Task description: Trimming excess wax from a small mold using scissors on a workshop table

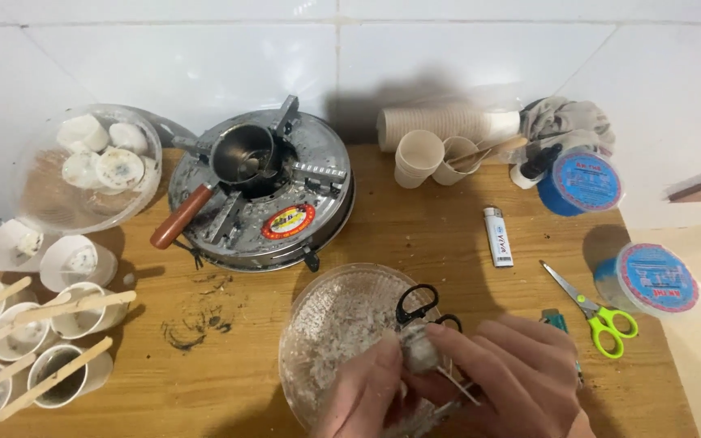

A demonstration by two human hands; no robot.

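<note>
My left hand (pixel 367 393) and my right hand (pixel 513 377) meet at the bottom edge, both pinching a small whitish waxy lump (pixel 420 350) with a thin wick sticking out. They hover over a clear bowl (pixel 306 324) full of pale flakes. Black-handled scissors (pixel 417 302) rest on the bowl's far rim, just above my fingers.
A round metal stove (pixel 318 199) carries a small pot with a wooden handle (pixel 178 217). Paper cups with wooden sticks (pixel 42 341) stand at left, below a clear bowl of white lumps (pixel 46 203). A white lighter (pixel 497 236), green scissors (pixel 598 312), blue-lidded tubs (pixel 659 277) and stacked cups (pixel 436 134) lie right.
</note>
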